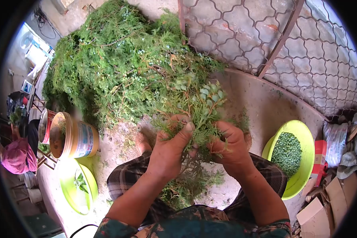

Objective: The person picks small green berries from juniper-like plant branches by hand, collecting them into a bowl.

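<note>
An evergreen branch [202,115] with scale-like leaves and pale blue-green seed cones stands up between my two hands, over my lap. My left hand [168,148] is closed round its stems, the thumb pressed on top. On the other side my right hand [234,148] has its fingers pinched in the foliage; the fingertips are partly hidden by leaves. Off to the right, a yellow-green basin [308,158] holds many small green cones [286,154]. More cut sprigs [190,186] lie on the floor between my knees.
A big heap of evergreen branches [115,63] fills the floor ahead. At left are a yellow bucket [84,139], a lime basin [92,184] and a person in a pink garment [19,157]. Wire mesh [242,35] stands ahead right; cardboard [315,216] lies at lower right.
</note>
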### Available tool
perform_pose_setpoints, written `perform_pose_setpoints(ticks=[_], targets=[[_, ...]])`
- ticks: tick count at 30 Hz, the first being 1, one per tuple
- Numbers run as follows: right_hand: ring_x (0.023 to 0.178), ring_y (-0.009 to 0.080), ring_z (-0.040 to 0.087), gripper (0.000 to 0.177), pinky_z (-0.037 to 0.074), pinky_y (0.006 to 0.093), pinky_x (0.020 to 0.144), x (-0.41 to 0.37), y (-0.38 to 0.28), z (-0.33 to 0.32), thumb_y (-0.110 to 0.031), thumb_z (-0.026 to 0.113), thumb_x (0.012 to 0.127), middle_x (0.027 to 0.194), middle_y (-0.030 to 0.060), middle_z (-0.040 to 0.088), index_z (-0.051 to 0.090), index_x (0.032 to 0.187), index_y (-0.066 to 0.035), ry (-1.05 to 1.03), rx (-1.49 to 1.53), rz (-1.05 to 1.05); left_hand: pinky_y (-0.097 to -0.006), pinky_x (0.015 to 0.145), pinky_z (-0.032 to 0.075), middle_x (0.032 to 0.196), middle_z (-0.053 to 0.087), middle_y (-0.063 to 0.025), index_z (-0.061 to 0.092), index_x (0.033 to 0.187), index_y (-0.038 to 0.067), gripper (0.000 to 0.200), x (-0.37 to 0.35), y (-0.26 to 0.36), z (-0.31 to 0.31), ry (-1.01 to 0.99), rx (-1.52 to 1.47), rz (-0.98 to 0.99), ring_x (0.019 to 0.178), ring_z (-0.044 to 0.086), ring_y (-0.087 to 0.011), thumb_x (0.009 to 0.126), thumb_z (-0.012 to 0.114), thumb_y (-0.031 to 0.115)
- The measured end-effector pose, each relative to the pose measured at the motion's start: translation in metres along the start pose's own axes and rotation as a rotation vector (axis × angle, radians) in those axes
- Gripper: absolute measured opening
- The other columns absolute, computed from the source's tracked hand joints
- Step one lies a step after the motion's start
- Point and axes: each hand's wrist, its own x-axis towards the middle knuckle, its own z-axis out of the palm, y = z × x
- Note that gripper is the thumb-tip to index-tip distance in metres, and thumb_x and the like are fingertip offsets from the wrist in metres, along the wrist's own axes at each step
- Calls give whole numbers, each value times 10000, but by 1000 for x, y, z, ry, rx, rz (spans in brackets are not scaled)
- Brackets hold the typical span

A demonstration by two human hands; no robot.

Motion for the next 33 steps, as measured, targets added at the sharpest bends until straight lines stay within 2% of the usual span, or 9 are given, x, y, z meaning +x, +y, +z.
perform_pose_setpoints(ticks=[6, 9, 12, 14, 18, 20, 24, 26, 33], targets=[[645, 59, 529, 161, 440, 226, 584, 0, 11, 0, -91, 563, 878, 837, 22, 631, 614, 981, 21, 37, -250, -38, -224, 494, 405, 826, 539, -1, 520, 1051, 87, 211, 1, -3, 1, 27, 112, 32, 672, 506, -94, 899, 580, 220], [631, 47, 510, 165, 415, 214, 550, -3, 16, 7, -54, 545, 854, 785, 25, 614, 614, 994, -2, 161, -511, -260, -207, 471, 385, 810, 540, 10, 528, 1049, 103, 205, 0, -3, 4, 64, 145, 39, 657, 498, -72, 901, 577, 238], [582, 50, 470, 159, 386, 212, 506, -6, 13, 5, -106, 530, 844, 747, 27, 576, 583, 982, -48, 185, -114, 59, -203, 464, 382, 807, 549, 19, 536, 1039, 104, 182, 2, -2, -1, 163, 140, -67, 637, 492, -56, 905, 569, 222], [534, 64, 434, 146, 356, 215, 450, -5, 7, -10, -175, 504, 840, 732, 23, 540, 531, 947, -80, -121, 730, 426, -195, 450, 366, 809, 552, 19, 532, 1049, 98, 194, 12, -10, -29, -234, -454, -193, 612, 480, -45, 909, 561, 230], [500, 66, 406, 179, 312, 201, 399, -4, 8, -4, -267, 488, 868, 743, 12, 527, 496, 908, -93, -9, 648, 306, -205, 489, 427, 850, 576, -7, 516, 1074, 87, 226, 12, -8, -26, -376, -466, -220, 653, 532, -75, 888, 595, 189], [523, 54, 442, 190, 323, 175, 406, -3, 7, -2, -267, 528, 892, 772, 4, 542, 520, 949, -85, 217, 482, 254, -237, 610, 501, 917, 600, -40, 516, 1076, 84, 265, 4, 2, 6, 133, -210, -137, 765, 585, -117, 850, 644, 137], [581, 41, 486, 188, 363, 166, 439, -7, -3, -4, -230, 572, 897, 809, -5, 557, 537, 1009, -82, 158, 409, 234, -252, 554, 484, 876, 613, -31, 517, 1092, 87, 267, 5, -6, 0, 170, -129, -68, 676, 589, -124, 849, 625, 103], [653, 38, 524, 210, 410, 178, 495, -7, -6, -4, -158, 598, 884, 863, -5, 581, 544, 1066, -68, 167, 383, 187, -296, 784, 502, 976, 614, -58, 552, 1023, 60, 238, 8, -8, -3, 134, -117, 19, 878, 590, -148, 819, 672, 91], [715, 23, 519, 226, 412, 180, 568, -4, 2, -7, -144, 605, 879, 908, -10, 597, 551, 1075, -45, 151, 195, 128, -344, 803, 508, 986, 627, -94, 554, 1042, 43, 273, 2, -1, -1, 42, -25, -14, 885, 610, -194, 792, 663, 21]])
